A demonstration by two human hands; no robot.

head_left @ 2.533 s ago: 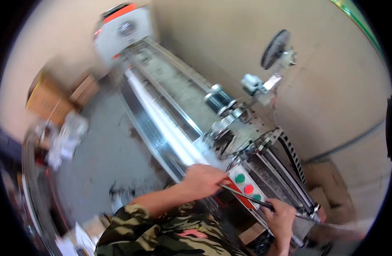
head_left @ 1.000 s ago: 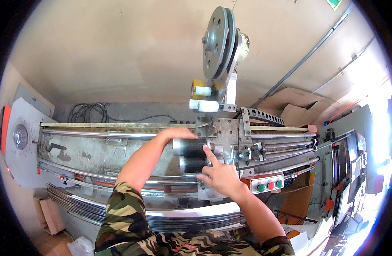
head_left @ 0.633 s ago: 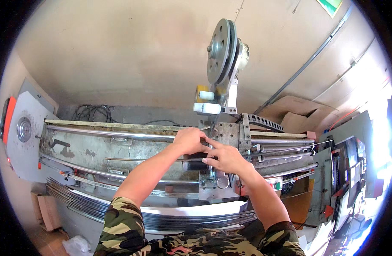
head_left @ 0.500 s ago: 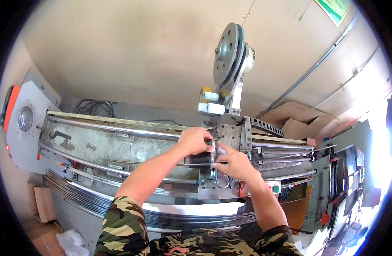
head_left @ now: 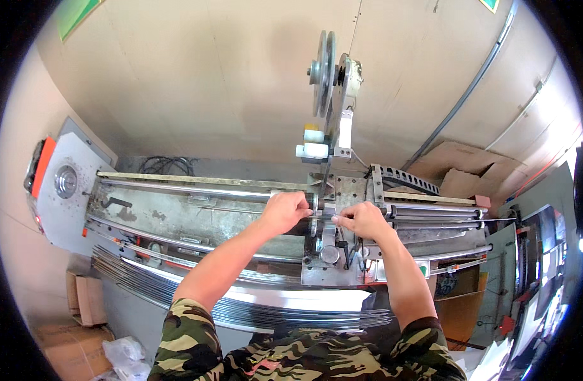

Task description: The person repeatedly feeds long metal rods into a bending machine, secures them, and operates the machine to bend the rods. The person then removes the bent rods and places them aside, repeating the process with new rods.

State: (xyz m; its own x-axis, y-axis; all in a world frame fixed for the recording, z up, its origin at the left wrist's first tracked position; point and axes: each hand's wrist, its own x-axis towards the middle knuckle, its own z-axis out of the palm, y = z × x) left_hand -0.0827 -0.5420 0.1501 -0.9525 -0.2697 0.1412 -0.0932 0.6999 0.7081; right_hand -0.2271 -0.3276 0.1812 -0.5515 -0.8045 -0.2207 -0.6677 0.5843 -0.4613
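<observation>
A long thin metal rod point(head_left: 231, 210) runs lengthwise over the machine, passing through the middle of its carriage point(head_left: 317, 276). My left hand point(head_left: 287, 213) is closed in a pinch on the rod, just left of the carriage's clamp parts point(head_left: 329, 208). On the other side of those parts, my right hand point(head_left: 364, 222) pinches the same rod between thumb and finger. The rod's far right stretch point(head_left: 500, 220) sticks out past the machine's rails. Below my right hand stand a round metal knob point(head_left: 329, 255) and a black lever point(head_left: 347, 257).
Above the carriage rises a post with a large grey wheel point(head_left: 323, 73) and white rollers point(head_left: 314, 150). Steel guide rails point(head_left: 190, 190) stretch to both sides. A bundle of thin rods point(head_left: 241, 310) lies along the near edge. Cardboard boxes point(head_left: 72, 352) sit at lower left.
My hands have come away from the upright carriage part and moved apart to either side, onto the rod. The rod lies farther back now. The view has shifted slightly.
</observation>
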